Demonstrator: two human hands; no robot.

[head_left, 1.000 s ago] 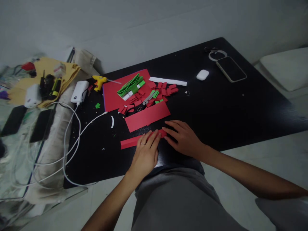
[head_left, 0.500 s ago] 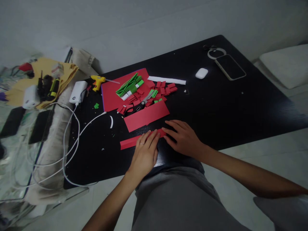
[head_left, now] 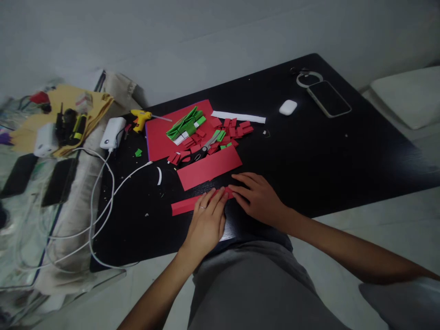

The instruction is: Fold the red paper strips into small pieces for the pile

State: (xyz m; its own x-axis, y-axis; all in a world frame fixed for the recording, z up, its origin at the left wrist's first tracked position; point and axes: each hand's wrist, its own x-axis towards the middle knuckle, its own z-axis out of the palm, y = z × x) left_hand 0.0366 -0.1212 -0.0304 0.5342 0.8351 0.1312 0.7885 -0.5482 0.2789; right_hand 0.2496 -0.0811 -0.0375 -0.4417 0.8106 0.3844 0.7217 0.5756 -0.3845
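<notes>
A narrow folded red paper strip (head_left: 185,206) lies on the black table (head_left: 309,160) near its front edge. My left hand (head_left: 208,220) rests on the strip, fingers laid out over its right part and a ring on one finger. At the strip's right end, my right hand (head_left: 257,197) has its fingers stretched out, the fingertips at the paper. Whether they pinch it is hard to see. Just beyond both hands is a wider red paper piece (head_left: 209,168). Scissors (head_left: 201,151) lie behind it among small folded red paper pieces (head_left: 237,129).
A red sheet (head_left: 160,137) carries folded green paper (head_left: 187,123). A yellow glue gun (head_left: 140,120) and a white power bank (head_left: 112,133) with a looping cable (head_left: 112,183) are on the left. A white strip (head_left: 239,117), white case (head_left: 288,107) and phone (head_left: 329,99) lie farther back.
My right hand has shifted slightly left along the strip. My left hand stays on the paper. The whole view wobbles a little; the other things keep their places.
</notes>
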